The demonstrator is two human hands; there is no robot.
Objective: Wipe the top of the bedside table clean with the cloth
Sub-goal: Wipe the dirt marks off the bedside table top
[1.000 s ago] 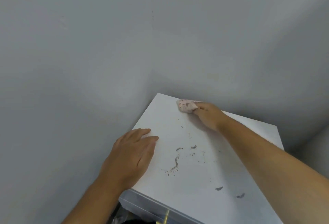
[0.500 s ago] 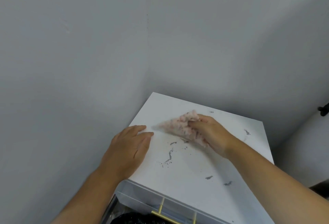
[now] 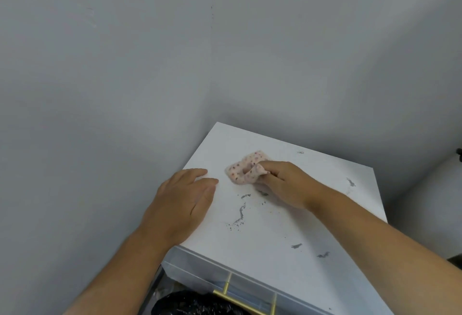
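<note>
The white bedside table (image 3: 287,229) stands in a room corner, seen from above. My right hand (image 3: 285,182) grips a crumpled pink spotted cloth (image 3: 246,171) and presses it on the tabletop near the middle back. Flat on the table's left front part lies my left hand (image 3: 182,204), palm down and holding nothing. Dark grey dirt streaks (image 3: 238,214) sit just in front of the cloth, between the two hands. More smudges (image 3: 310,251) lie near the front right, and others (image 3: 351,182) mark the right edge.
Grey walls (image 3: 125,89) close in the table on the left and at the back. A drawer front with a brass handle (image 3: 246,302) shows below the top, and something black and shiny (image 3: 190,304) lies under it.
My right hand pulled the cloth from the back edge toward the middle of the tabletop, then bunched it up there. My left hand stayed in place.
</note>
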